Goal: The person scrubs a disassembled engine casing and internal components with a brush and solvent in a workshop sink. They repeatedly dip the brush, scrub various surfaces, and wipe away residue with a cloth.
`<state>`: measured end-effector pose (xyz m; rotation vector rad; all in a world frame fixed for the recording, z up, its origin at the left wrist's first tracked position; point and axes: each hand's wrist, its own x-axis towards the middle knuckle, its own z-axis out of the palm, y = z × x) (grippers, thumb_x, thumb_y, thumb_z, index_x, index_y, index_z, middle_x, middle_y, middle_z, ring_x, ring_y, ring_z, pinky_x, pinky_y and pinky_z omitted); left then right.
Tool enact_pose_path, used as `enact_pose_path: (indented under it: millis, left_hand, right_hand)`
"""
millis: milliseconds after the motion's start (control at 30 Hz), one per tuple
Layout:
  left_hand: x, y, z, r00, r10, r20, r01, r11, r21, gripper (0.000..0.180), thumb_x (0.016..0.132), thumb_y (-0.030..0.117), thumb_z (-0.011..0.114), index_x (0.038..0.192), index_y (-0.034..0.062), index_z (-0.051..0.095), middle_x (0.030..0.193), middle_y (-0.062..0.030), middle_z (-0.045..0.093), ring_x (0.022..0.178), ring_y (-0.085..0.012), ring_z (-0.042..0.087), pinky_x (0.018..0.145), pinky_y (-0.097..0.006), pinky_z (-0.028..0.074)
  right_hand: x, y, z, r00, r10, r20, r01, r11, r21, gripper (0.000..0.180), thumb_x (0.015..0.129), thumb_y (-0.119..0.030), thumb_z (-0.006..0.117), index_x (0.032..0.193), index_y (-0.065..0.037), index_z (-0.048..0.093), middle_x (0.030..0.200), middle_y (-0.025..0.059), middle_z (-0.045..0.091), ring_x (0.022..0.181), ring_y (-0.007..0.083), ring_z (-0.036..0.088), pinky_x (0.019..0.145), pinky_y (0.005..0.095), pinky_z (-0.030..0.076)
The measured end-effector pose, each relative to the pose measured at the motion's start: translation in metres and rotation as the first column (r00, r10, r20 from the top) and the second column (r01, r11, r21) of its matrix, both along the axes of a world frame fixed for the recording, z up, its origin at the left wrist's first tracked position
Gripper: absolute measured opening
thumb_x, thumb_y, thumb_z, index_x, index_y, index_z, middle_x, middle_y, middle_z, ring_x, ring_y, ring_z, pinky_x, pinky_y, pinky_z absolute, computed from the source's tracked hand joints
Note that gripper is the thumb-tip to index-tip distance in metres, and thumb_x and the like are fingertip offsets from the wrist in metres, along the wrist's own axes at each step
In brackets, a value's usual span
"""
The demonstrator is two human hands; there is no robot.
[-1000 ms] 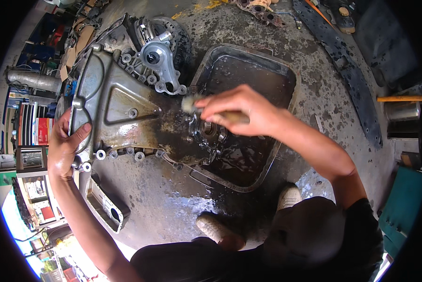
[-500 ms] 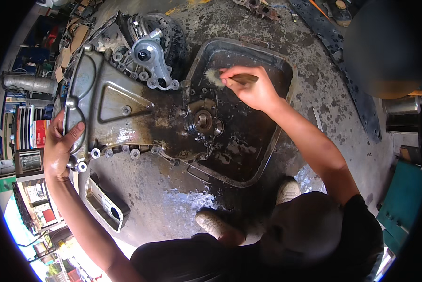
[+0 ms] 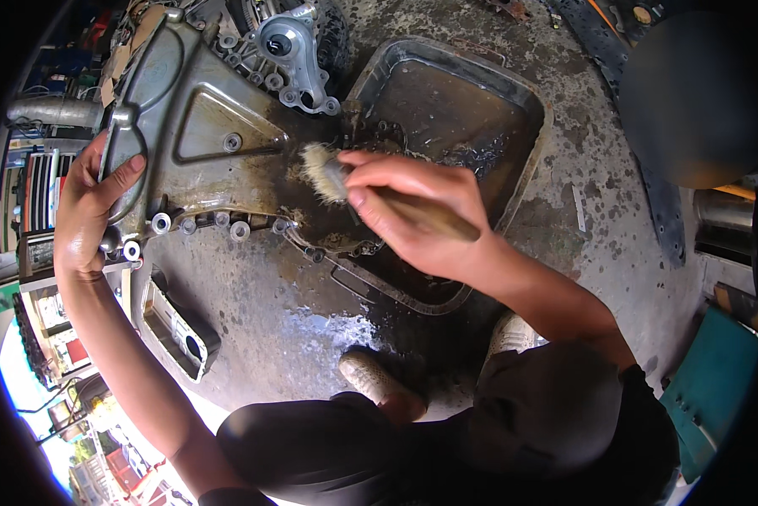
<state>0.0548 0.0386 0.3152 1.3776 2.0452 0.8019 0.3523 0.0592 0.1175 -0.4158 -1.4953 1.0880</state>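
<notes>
A large grey metal engine cover [image 3: 202,135], greasy and wet, lies tilted with one end over a dark metal tray [image 3: 531,160] of dirty liquid. My left hand [image 3: 92,211] grips the cover's left edge near its bolt lugs. My right hand [image 3: 412,211] is closed around the wooden handle of a paintbrush [image 3: 320,173], whose pale bristles touch the cover's oily surface close to the tray's near-left corner. A bright aluminium bracket [image 3: 290,51] is fixed at the cover's far end.
The stained concrete floor [image 3: 261,312] is wet in front of the tray. A small rectangular metal part [image 3: 176,325] lies at the lower left. My shoes [image 3: 379,379] stand close to the tray. A dark round object [image 3: 691,93] and a teal box [image 3: 716,379] are at the right.
My right hand has carried the brush from over the tray's liquid back left onto the cover. The view has shifted closer. My left hand keeps its hold on the cover's edge.
</notes>
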Motion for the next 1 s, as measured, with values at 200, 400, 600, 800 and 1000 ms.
enact_pose_path:
  millis: [200, 400, 600, 800, 1000]
  left_hand:
    - [-0.012, 0.003, -0.003, 0.998, -0.047, -0.030, 0.049, 0.998, 0.045, 0.042, 0.085, 0.003, 0.072, 0.125, -0.0016, 0.060, 0.107, -0.0043, 0.068, 0.096, -0.0112, 0.061, 0.090, -0.023, 0.043]
    - [-0.003, 0.004, -0.002, 0.998, -0.029, 0.049, 0.031, 0.999, -0.038, 0.039, 0.086, 0.007, 0.073, 0.123, 0.0001, 0.062, 0.103, -0.0035, 0.069, 0.092, -0.0104, 0.062, 0.087, -0.023, 0.044]
    - [-0.004, 0.004, -0.004, 0.998, -0.040, -0.057, 0.043, 0.997, 0.058, 0.039, 0.084, 0.003, 0.073, 0.121, 0.0006, 0.063, 0.102, -0.0019, 0.070, 0.092, -0.0097, 0.061, 0.088, -0.023, 0.044]
    - [-0.018, 0.008, -0.007, 0.996, -0.057, 0.065, 0.059, 0.998, -0.034, 0.042, 0.084, 0.006, 0.074, 0.124, 0.0003, 0.062, 0.103, -0.0029, 0.069, 0.089, -0.0093, 0.062, 0.082, -0.022, 0.047]
    - [-0.024, 0.000, -0.001, 0.999, -0.044, -0.016, 0.044, 0.999, 0.030, 0.047, 0.084, 0.003, 0.074, 0.128, 0.0003, 0.059, 0.108, -0.0038, 0.069, 0.093, -0.0106, 0.063, 0.084, -0.023, 0.048]
  right_hand:
    - [0.027, -0.043, -0.083, 0.934, 0.237, 0.266, -0.179, 0.958, -0.224, 0.016, 0.087, 0.001, 0.066, 0.103, -0.001, 0.067, 0.084, 0.0152, 0.072, 0.072, 0.0269, 0.073, 0.093, 0.0369, 0.056]
    - [-0.003, -0.020, -0.004, 0.955, 0.287, 0.073, -0.288, 0.958, -0.009, 0.024, 0.086, 0.006, 0.065, 0.110, 0.002, 0.067, 0.091, 0.0162, 0.072, 0.086, 0.0234, 0.073, 0.098, 0.0361, 0.052]
    - [0.036, -0.039, -0.085, 0.943, 0.235, 0.236, -0.162, 0.943, -0.289, 0.013, 0.087, -0.005, 0.069, 0.099, -0.004, 0.072, 0.095, 0.0164, 0.073, 0.086, 0.0268, 0.074, 0.080, 0.0323, 0.058]
    - [-0.005, -0.027, -0.033, 0.977, 0.182, 0.111, -0.193, 0.976, 0.100, 0.020, 0.085, 0.004, 0.068, 0.105, 0.002, 0.069, 0.091, 0.0161, 0.073, 0.087, 0.0272, 0.073, 0.096, 0.0387, 0.054]
    - [0.016, -0.050, -0.058, 0.954, 0.233, 0.187, -0.218, 0.971, -0.097, 0.023, 0.085, 0.003, 0.069, 0.108, 0.000, 0.069, 0.095, 0.0178, 0.073, 0.092, 0.0288, 0.073, 0.080, 0.0314, 0.058]
